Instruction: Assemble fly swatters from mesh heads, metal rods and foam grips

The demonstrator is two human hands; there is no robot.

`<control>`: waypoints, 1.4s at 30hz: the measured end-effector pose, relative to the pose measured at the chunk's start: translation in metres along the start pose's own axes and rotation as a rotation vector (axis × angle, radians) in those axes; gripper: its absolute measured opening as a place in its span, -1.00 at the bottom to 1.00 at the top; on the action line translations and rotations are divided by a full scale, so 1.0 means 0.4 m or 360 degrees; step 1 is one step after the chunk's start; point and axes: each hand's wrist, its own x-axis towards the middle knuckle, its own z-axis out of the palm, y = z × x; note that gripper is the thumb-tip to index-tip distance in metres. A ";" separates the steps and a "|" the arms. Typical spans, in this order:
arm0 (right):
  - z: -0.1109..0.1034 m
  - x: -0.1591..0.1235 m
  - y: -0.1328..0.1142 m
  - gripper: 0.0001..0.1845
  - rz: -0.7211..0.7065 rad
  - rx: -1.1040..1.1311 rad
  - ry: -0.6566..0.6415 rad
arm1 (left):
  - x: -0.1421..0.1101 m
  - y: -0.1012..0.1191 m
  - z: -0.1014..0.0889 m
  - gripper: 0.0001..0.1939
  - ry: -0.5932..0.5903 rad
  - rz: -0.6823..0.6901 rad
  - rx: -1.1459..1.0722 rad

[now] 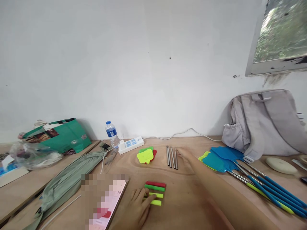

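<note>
My left hand [139, 204] rests on the wooden table [182, 195], its fingers spread over a row of short red, green and yellow plastic grips [155, 192]. My right hand [185, 153] reaches far forward, its fingers laid flat beside several thin metal rods [172, 157] lying side by side. A small pile of yellow, green and red swatter heads [146, 155] lies left of the rods. Neither hand holds anything.
Assembled blue and yellow fly swatters [242, 169] lie at the right, in front of a grey backpack [263, 123]. A white power strip [131, 144], a water bottle [111, 133], a green bag [59, 135], a grey-green pouch [69, 180] and a phone [107, 204] sit at the left.
</note>
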 end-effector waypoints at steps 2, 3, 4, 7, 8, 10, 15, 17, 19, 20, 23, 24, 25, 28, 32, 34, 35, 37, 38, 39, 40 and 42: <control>-0.010 -0.017 0.009 -0.88 -0.0089 -0.0005 0.0106 | -0.001 -0.001 0.003 -0.57 0.0046 -0.0032 -0.0077; -0.016 -0.033 0.017 -0.93 -0.0148 -0.0009 0.0172 | -0.002 -0.002 0.005 -0.58 0.0071 -0.0051 -0.0108; -0.023 -0.055 0.026 -0.96 -0.0212 -0.0011 0.0238 | -0.003 -0.002 0.006 -0.58 0.0087 -0.0069 -0.0133; -0.053 -0.158 0.065 -0.82 -0.0438 -0.0036 0.0365 | -0.004 -0.005 0.011 -0.59 0.0088 -0.0112 -0.0170; -0.066 -0.201 0.080 -0.76 -0.0548 -0.0069 0.0352 | -0.004 -0.008 0.013 -0.59 0.0082 -0.0120 -0.0175; -0.102 -0.288 0.108 -0.69 -0.1017 -0.0435 0.0141 | -0.006 -0.016 0.019 -0.57 0.0092 -0.0145 -0.0179; -0.222 -0.449 0.141 -0.66 -0.1539 -0.1326 -0.0376 | -0.016 -0.046 0.044 -0.57 0.0174 -0.0280 -0.0236; -0.269 -0.481 0.142 -0.68 -0.1601 -0.1465 -0.0411 | -0.019 -0.055 0.053 -0.61 0.0199 -0.0397 -0.0278; -0.311 -0.501 0.140 -0.73 -0.1555 -0.1497 -0.0321 | -0.018 -0.062 0.060 -0.64 0.0210 -0.0478 -0.0327; -0.331 -0.507 0.138 -0.76 -0.1514 -0.1491 -0.0267 | -0.017 -0.065 0.063 -0.66 0.0208 -0.0489 -0.0356; -0.388 -0.521 0.128 -0.83 -0.1462 -0.1437 -0.0095 | -0.013 -0.069 0.071 -0.71 0.0210 -0.0484 -0.0431; -0.406 -0.524 0.124 -0.84 -0.1476 -0.1420 -0.0005 | -0.011 -0.069 0.074 -0.73 0.0217 -0.0480 -0.0446; -0.424 -0.525 0.120 -0.86 -0.1495 -0.1406 0.0109 | -0.008 -0.069 0.076 -0.74 0.0220 -0.0470 -0.0458; -0.476 -0.519 0.114 -0.93 -0.1484 -0.1402 0.0538 | -0.001 -0.068 0.084 -0.77 0.0237 -0.0425 -0.0475; -0.545 -0.482 0.121 -0.86 -0.1118 -0.1557 0.0936 | 0.005 -0.072 0.096 -0.76 0.0283 -0.0380 -0.0388; -0.579 -0.461 0.127 -0.79 -0.0951 -0.1650 0.1020 | 0.005 -0.078 0.105 -0.75 0.0296 -0.0369 -0.0305; -0.595 -0.454 0.130 -0.76 -0.0905 -0.1688 0.1038 | 0.004 -0.081 0.109 -0.75 0.0302 -0.0367 -0.0262; -0.619 -0.445 0.134 -0.72 -0.0856 -0.1756 0.1042 | 0.000 -0.088 0.117 -0.74 0.0317 -0.0355 -0.0184; -0.627 -0.444 0.135 -0.70 -0.0829 -0.1791 0.1026 | -0.003 -0.091 0.120 -0.73 0.0324 -0.0345 -0.0153; -0.631 -0.445 0.136 -0.69 -0.0797 -0.1826 0.0999 | -0.005 -0.093 0.121 -0.73 0.0331 -0.0330 -0.0127; -0.632 -0.447 0.137 -0.68 -0.0762 -0.1858 0.0970 | -0.008 -0.095 0.122 -0.72 0.0339 -0.0310 -0.0101; -0.627 -0.450 0.139 -0.66 -0.0698 -0.1913 0.0927 | -0.013 -0.095 0.119 -0.69 0.0367 -0.0268 -0.0047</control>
